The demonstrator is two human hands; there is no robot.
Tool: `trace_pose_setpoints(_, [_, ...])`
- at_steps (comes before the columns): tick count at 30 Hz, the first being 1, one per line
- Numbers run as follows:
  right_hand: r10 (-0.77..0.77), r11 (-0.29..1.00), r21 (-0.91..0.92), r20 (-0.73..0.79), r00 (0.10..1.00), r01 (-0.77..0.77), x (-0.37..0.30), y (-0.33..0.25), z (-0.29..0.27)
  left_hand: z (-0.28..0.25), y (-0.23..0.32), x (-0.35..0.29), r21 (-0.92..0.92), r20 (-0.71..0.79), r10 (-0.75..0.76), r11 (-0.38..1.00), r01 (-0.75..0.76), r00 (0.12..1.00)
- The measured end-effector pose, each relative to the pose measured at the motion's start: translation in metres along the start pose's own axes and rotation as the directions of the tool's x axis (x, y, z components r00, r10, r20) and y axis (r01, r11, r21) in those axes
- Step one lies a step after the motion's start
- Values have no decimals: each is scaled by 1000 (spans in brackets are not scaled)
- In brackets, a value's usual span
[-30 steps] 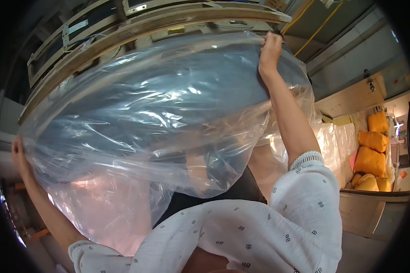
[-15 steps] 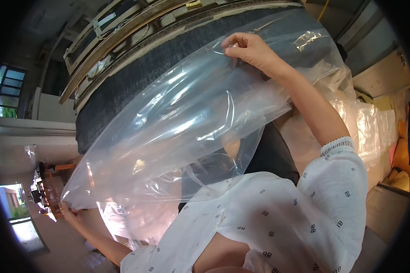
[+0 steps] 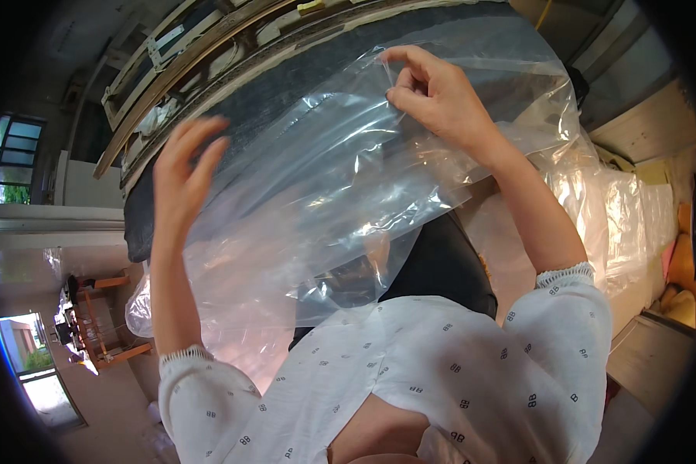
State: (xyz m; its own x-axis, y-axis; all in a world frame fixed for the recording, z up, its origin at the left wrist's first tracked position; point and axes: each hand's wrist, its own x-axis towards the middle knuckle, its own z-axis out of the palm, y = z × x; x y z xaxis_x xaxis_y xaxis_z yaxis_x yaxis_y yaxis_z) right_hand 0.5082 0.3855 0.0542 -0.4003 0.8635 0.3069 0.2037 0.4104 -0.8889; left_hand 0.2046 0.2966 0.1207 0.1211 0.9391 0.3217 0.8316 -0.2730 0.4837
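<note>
Leftmost, I see a dark-framed, paned window (image 3: 15, 158), then the bare left hand (image 3: 184, 174), raised at the left end of a long, dark grey work surface (image 3: 286, 81). I make out its thumb and fingers set wide apart, slightly blurred. Next, a large, clear, crumpled plastic sheet (image 3: 325, 170) spreads across the middle, over part of that surface. At its upper edge I find the bare right hand (image 3: 441, 97), index finger and thumb parted beside the film; I cannot tell whether they pinch it. Farther right sit shiny, translucent plastic layers (image 3: 630, 220) and orange bundles (image 3: 680, 263).
</note>
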Motion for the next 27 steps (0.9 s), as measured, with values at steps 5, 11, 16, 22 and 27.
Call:
trace_pose_setpoints(5, [-18,991,133,-54,998,25,-2,-7,1,75,66,79,-71,17,337,940,-335,941])
trace_pose_setpoints(11, [61,916,394,50,997,-76,-7,-6,-11,96,77,109,-259,50,329,916,-306,943])
trace_pose_setpoints(16, [114,859,476,179,977,-188,-12,-6,-26,104,71,116,-362,46,398,862,-356,916])
trace_pose_setpoints(22, [132,801,548,228,965,-239,-11,-5,-34,121,61,111,-420,-86,455,790,-446,887])
trace_pose_setpoints(27, [42,983,171,157,987,-69,6,-10,-70,146,46,104,-585,-223,305,718,-377,926])
